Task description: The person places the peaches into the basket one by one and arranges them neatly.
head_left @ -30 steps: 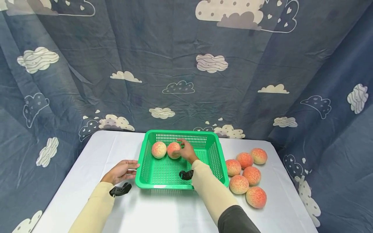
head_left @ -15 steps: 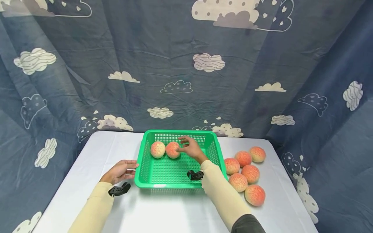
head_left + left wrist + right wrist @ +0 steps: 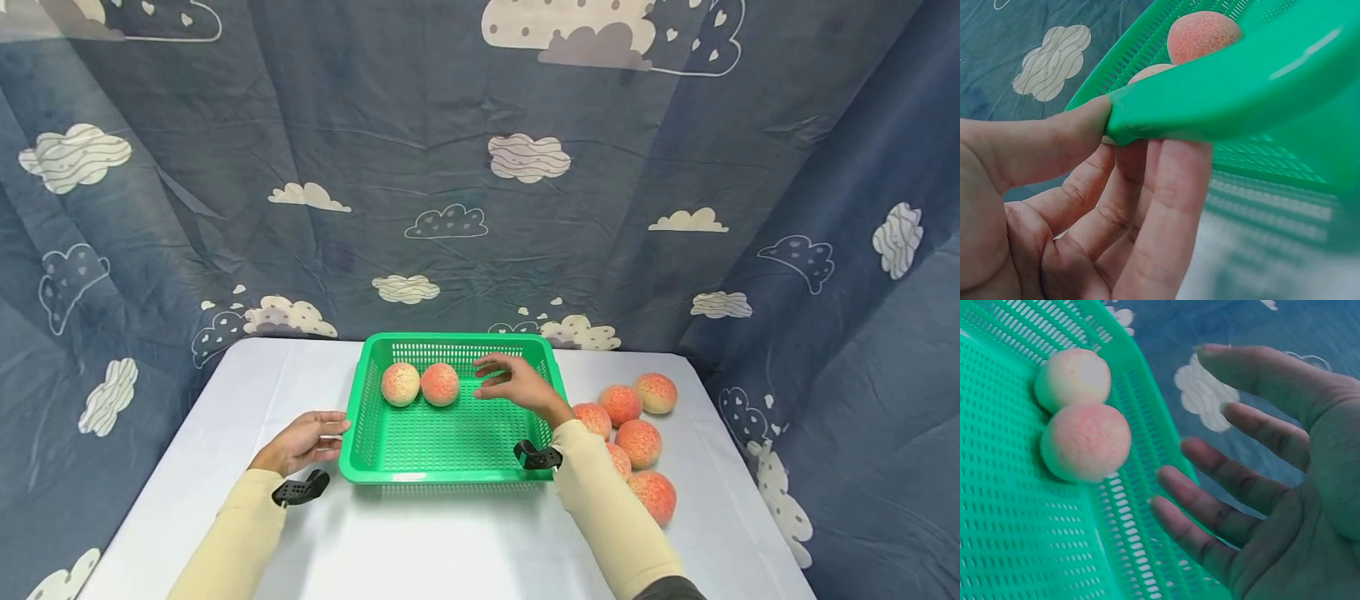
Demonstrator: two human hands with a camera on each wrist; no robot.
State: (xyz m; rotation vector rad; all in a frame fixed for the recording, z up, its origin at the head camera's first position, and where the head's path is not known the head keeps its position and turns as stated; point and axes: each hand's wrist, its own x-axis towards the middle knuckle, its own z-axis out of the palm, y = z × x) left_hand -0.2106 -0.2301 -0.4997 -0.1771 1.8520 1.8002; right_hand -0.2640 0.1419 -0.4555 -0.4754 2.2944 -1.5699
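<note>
**Pinching at left, empty-palmed at right**

Pinching the green basket (image 3: 450, 477) by its left rim with the left hand (image 3: 302, 442), with thumb tip to the edge and fingers tucked beneath. Hovering over the basket's right half with the right hand (image 3: 513, 385), loosely spread at the fingers and holding nothing (plainly apart from the fruit, by the right wrist view). Left of those fingers, on the basket floor toward the far left corner: a pale peach (image 3: 401, 384) and, right beside it, a redder peach (image 3: 439, 384). Outside the right wall, on the white tablecloth (image 3: 435, 550): a cluster of loose peaches (image 3: 638, 442), partly behind the right sleeve (image 3: 613, 504). Hard to tell from above whether brushing them or merely passing over.

Could, by judgement, tilt the basket with a tug or lift at that one-sided hold, and so set both inner peaches rolling right. Could knock the redder peach by swinging the right hand left too low. Might also scatter the loose peaches by dragging the sleeve across, with no wall there to stop a roll.
</note>
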